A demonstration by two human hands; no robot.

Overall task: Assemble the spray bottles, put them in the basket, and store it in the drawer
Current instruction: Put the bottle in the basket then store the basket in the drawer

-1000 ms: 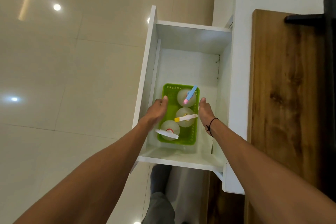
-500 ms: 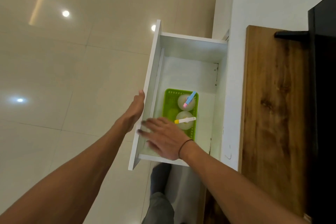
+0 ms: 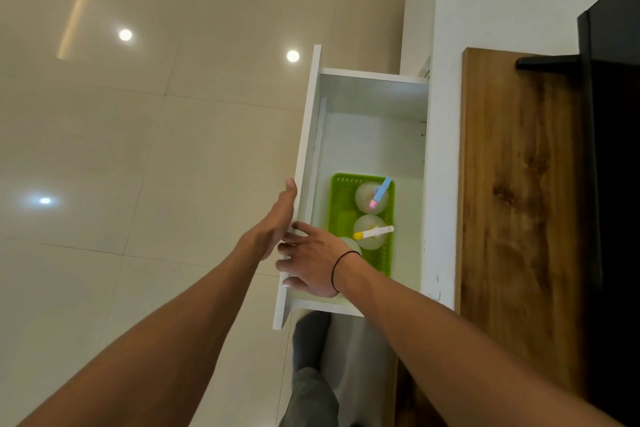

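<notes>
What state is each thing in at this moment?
Drawer: pulled open.
Green basket: resting inside the drawer.
Spray bottles: upright in the basket, heads on.
Left hand: flat against the drawer front, fingers straight.
Right hand: open, over the drawer's near corner.

The open white drawer [image 3: 374,121] holds the green basket [image 3: 337,215] on its floor, toward the near end

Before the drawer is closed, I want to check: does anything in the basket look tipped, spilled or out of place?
Nothing stands out. The green basket sits flat inside the open drawer, and the bottle with the blue nozzle and the one with the yellow-tipped nozzle stand upright in it. No spill shows. The right hand hides most of the third bottle.
</notes>
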